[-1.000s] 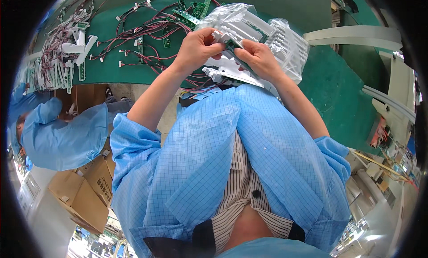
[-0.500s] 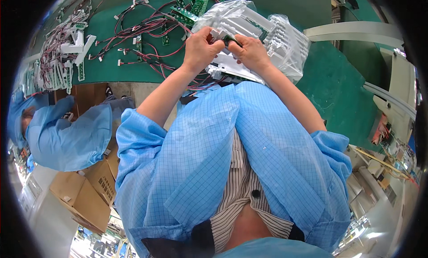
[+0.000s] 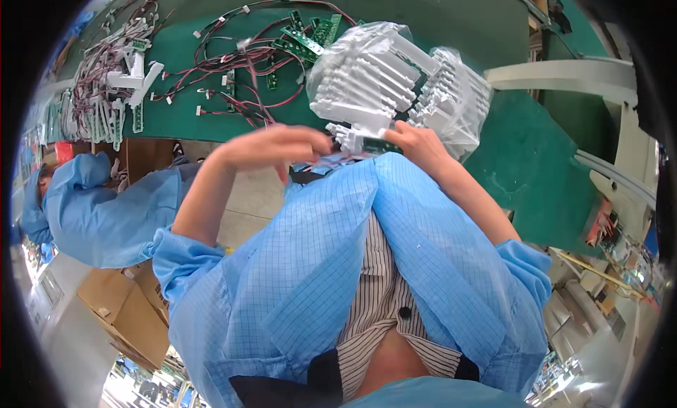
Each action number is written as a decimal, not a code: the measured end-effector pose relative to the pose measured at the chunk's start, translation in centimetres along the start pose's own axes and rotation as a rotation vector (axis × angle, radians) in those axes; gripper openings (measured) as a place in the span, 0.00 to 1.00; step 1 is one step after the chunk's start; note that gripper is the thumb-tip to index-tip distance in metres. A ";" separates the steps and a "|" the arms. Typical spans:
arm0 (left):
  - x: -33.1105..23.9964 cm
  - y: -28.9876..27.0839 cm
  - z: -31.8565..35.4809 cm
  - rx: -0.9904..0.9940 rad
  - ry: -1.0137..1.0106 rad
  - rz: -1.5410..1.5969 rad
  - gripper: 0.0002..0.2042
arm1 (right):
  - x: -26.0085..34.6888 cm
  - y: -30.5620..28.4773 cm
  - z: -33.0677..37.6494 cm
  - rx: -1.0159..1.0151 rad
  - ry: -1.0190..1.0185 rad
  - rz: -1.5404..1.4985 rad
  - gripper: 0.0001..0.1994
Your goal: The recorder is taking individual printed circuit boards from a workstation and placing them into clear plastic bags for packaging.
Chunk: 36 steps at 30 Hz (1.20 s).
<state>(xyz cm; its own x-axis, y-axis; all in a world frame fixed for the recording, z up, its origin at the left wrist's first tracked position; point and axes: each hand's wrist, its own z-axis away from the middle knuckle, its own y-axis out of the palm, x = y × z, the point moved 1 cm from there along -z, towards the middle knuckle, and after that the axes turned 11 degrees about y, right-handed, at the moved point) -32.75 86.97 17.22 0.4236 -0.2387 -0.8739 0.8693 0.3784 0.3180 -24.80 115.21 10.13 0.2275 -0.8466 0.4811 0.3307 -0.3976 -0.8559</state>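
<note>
Pinching a small green board (image 3: 374, 145) at 12 o'clock, right hand (image 3: 416, 141) is gripping its edge; left hand (image 3: 278, 145) is hovering loosely curled, blurred. Board looks light, stiff, fragile: best held by edges. Bagged white parts (image 3: 381, 83) are lying behind.

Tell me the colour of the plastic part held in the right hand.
White plastic part, gripped by the right hand; head view.
</note>
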 end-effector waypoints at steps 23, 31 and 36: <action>-0.7 -14.5 -20.2 -0.511 0.239 -1.607 0.17 | -8.0 -1.9 -12.3 -0.132 0.510 0.474 0.20; 0.0 -17.5 -19.9 -0.357 0.308 -1.640 0.06 | -5.7 -5.8 -9.5 -0.225 0.488 0.003 0.17; -3.1 -18.2 -16.8 -0.559 0.424 -1.159 0.11 | -7.8 -5.7 -7.4 0.109 0.783 -0.975 0.14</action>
<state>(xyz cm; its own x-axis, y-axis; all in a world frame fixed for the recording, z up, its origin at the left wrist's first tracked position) -54.15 95.82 7.95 -0.6740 -0.4124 -0.6129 0.4082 0.4836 -0.7743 -35.23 121.43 9.82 -0.7461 -0.2149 0.6302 0.1377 -0.9758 -0.1697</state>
